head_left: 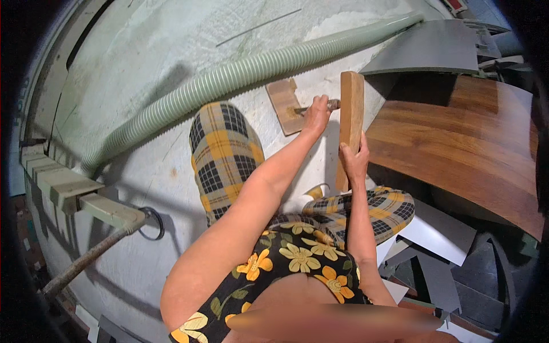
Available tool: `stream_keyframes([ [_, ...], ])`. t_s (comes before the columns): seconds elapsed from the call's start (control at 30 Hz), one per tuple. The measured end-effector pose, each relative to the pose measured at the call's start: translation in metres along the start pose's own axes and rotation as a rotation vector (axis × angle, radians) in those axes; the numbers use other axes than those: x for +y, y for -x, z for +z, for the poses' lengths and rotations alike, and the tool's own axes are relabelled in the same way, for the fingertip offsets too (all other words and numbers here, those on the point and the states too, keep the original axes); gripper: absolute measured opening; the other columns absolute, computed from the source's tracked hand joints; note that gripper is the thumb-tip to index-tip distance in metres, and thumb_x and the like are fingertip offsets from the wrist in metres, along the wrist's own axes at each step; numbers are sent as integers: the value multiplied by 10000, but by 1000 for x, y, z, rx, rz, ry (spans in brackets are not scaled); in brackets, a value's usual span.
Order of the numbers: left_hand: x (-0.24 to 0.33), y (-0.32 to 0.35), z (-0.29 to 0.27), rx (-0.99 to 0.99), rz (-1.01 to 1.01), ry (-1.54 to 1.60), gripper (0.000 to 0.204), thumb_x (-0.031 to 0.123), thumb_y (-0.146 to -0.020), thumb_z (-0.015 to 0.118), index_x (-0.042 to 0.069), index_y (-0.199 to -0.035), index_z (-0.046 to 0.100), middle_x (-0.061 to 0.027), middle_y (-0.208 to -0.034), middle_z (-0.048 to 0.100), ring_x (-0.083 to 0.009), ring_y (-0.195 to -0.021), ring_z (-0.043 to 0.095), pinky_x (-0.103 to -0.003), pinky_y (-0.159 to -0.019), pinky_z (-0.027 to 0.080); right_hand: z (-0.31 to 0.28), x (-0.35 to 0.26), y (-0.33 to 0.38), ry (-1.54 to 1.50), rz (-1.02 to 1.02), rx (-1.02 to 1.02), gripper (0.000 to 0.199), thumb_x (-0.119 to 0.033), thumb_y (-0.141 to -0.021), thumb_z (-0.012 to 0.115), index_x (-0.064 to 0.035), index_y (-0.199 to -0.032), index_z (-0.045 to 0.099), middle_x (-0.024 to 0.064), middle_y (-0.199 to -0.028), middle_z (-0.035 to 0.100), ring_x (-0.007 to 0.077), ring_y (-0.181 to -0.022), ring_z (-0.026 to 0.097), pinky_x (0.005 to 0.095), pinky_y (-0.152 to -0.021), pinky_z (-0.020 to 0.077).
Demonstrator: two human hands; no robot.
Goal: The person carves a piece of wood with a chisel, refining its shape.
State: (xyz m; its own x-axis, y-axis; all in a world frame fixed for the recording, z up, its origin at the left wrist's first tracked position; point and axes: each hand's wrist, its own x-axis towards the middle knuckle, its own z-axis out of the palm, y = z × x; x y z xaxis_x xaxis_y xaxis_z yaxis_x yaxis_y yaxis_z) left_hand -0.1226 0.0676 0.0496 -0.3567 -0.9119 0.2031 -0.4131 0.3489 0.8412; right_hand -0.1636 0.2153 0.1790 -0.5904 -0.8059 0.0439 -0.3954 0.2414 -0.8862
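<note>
My left hand [317,116] is closed around a chisel [333,104], with its dark blade toward a small wooden board [279,102] on the floor and its ringed handle end pointing right. The blade tip lies by a worn spot on the board; I cannot tell how deep it sits. My right hand [354,160] grips the lower part of a long, thick wooden block [351,106]. That block stands lengthwise in front of me, its side close to the chisel's handle end. Whether the two touch is unclear.
A ribbed pale green hose [240,73] curves across the floor beyond my knees. On the right lie brown wood-grain panels [452,137], a grey sheet [429,48] and several offcuts [440,280]. A metal frame with a rod [91,257] stands at the left. A thin strip [258,27] lies farther off.
</note>
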Motion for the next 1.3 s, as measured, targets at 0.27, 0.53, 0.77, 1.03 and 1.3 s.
stream_keyframes([
  [0.27,1,1,2,-32,-26,-62,248,101,-828,584,89,-1047,468,-178,-914,603,-420,-812,625,-527,-676,490,0,24,2,10,196,-84,595,-162,-731,656,-8,-1286,505,146,-1032,654,208,-907,630,330,-806,500],
  [0.53,-2,2,6,-47,0,-64,229,100,-828,574,91,-1042,492,-187,-922,607,-409,-779,630,-515,-657,499,-3,17,-1,29,135,-79,620,-165,-721,672,-17,-1296,497,165,-1062,649,239,-960,630,345,-862,486],
  [0.77,-2,5,4,0,41,-17,196,89,-810,590,86,-995,525,-180,-911,603,-399,-778,631,-508,-669,504,-3,25,-1,43,181,-88,612,-157,-726,666,-4,-1293,494,164,-1084,644,233,-974,625,348,-859,486],
  [1.03,-1,0,2,1,22,-11,207,94,-804,609,83,-995,529,-175,-917,608,-400,-807,626,-500,-690,503,0,35,-1,25,175,-76,595,-149,-733,658,-2,-1287,500,171,-1086,643,238,-979,628,349,-872,482],
  [1.3,-2,0,0,-5,12,6,252,82,-781,640,77,-1005,524,-172,-943,605,-395,-832,625,-495,-701,503,-1,24,0,77,112,-53,608,-152,-737,664,-22,-1305,488,173,-1089,645,253,-982,629,351,-870,483],
])
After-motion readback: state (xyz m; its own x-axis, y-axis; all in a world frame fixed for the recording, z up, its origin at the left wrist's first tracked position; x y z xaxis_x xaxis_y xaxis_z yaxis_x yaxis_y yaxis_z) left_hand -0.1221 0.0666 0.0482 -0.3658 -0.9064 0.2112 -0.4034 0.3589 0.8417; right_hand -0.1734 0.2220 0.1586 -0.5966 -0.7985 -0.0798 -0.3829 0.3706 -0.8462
